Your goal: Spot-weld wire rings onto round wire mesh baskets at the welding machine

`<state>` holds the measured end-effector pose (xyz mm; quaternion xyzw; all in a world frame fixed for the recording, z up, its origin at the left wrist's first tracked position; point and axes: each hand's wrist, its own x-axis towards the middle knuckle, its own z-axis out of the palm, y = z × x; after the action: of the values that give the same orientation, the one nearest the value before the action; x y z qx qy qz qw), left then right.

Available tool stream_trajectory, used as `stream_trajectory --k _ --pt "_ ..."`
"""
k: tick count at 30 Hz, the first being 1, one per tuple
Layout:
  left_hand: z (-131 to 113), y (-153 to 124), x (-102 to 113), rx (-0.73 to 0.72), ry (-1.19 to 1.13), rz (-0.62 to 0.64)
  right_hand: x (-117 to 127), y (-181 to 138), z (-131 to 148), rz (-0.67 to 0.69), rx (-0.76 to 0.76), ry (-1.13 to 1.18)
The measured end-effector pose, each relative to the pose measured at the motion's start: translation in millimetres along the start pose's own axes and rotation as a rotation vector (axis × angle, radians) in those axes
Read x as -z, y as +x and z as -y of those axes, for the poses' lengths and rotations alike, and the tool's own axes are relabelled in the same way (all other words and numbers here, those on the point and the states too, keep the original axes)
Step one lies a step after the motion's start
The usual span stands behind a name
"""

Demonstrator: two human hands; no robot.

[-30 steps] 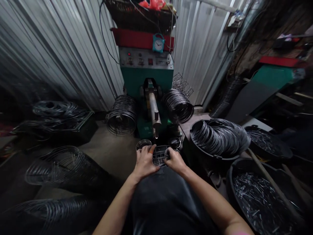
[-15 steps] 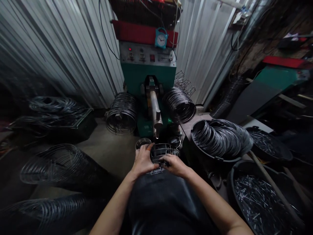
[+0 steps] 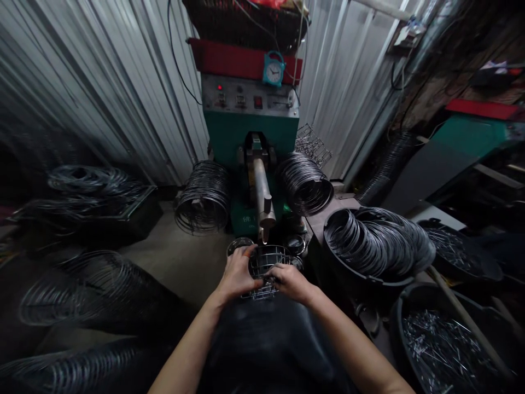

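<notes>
A small round wire frame (image 3: 270, 251) of rings and cross wires is between my hands, just below the nose of a green spot-welding machine (image 3: 251, 128). My left hand (image 3: 238, 272) grips its left side, thumb and fingers curled on the wires. On the near right side my right hand (image 3: 289, 279) is closed in a pinch; its fingertips hide what exactly lies between them. The machine's metal welding arm (image 3: 262, 189) points down toward the frame, apart from my fingers. Smaller wire rings (image 3: 294, 243) lie beyond my right hand.
Bundles of wire rings hang left (image 3: 203, 197) and right (image 3: 307, 183) of the machine. A tub of wire rings (image 3: 381, 241) and a tub of short wire pieces (image 3: 447, 345) stand at right. Taller ring stacks (image 3: 98, 290) stand at left. A blue clock (image 3: 273, 69) hangs on the machine.
The view has shifted slightly, so the machine and tubs sit a little lower. Both hands keep nearly the same hold on the wire frame.
</notes>
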<state>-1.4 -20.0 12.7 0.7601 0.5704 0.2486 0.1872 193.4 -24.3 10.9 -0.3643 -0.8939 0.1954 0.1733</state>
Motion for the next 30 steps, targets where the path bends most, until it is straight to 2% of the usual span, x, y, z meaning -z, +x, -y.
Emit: stream_trajectory --k 10,15,21,26,28,30 --pt "4.1 25.7 6.5 0.070 0.002 0.017 7.9 24.7 -11.1 -0.052 -0.010 -0.031" --pt "2.8 34.2 7.7 0.080 0.020 0.041 9.3 29.0 -12.5 -0.118 -0.018 0.036" --pt "-7.1 33.1 9.3 0.134 0.079 -0.013 7.7 25.4 -11.2 -0.125 -0.091 -0.011" --pt "-4.0 47.9 8.2 0.218 0.106 -0.013 12.9 40.4 -15.3 -0.108 -0.169 -0.067" --pt "0.0 52.7 6.5 0.224 0.096 0.004 12.4 42.0 -14.9 -0.147 -0.173 -0.022" --pt "3.2 54.3 4.9 0.213 0.088 0.009 9.4 36.2 -12.3 -0.272 -0.161 0.100"
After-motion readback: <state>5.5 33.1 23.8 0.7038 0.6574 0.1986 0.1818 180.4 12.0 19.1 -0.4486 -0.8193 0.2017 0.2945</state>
